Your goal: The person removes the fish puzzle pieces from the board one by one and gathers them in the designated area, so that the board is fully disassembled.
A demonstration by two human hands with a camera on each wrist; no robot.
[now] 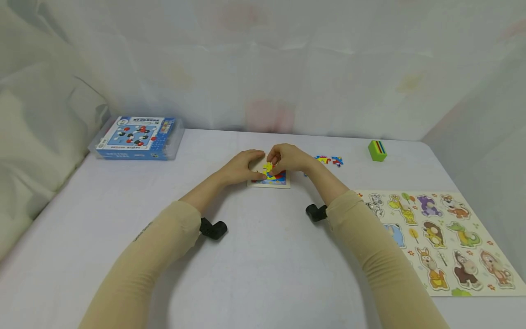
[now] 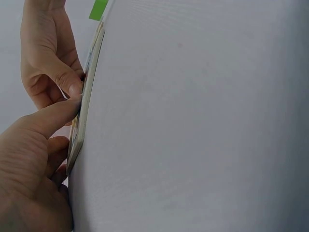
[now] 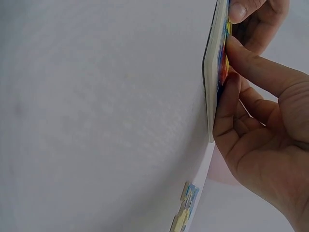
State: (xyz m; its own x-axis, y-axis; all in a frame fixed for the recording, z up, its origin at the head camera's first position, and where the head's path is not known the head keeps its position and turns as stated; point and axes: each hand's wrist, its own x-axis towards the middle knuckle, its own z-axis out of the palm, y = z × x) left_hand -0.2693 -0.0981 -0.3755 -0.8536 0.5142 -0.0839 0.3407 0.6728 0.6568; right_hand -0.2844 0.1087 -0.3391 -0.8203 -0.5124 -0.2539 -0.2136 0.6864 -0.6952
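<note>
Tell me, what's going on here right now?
A person's left hand grips a small jigsaw tray while the right hand touches the coloured pieces inside; whether it pinches one is unclear. Loose jigsaw pieces lie to the right, so the job looks unfinished. An animal puzzle board lies nearer the right edge.

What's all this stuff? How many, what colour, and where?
puzzle board: one, cream-edged, multicoloured, middle of table
loose pieces: several, multicoloured, right of it
box: one, blue-white, far left
striped block: one, mostly green, far right
animal board: one, cream, near right
table: one, white, underneath
cloth backdrop: one, whitish, behind
wrist cameras: two, black, one per wrist
sleeves: two, beige, on the arms
left hand: one, at puzzle board's left
right hand: one, at its right
</note>
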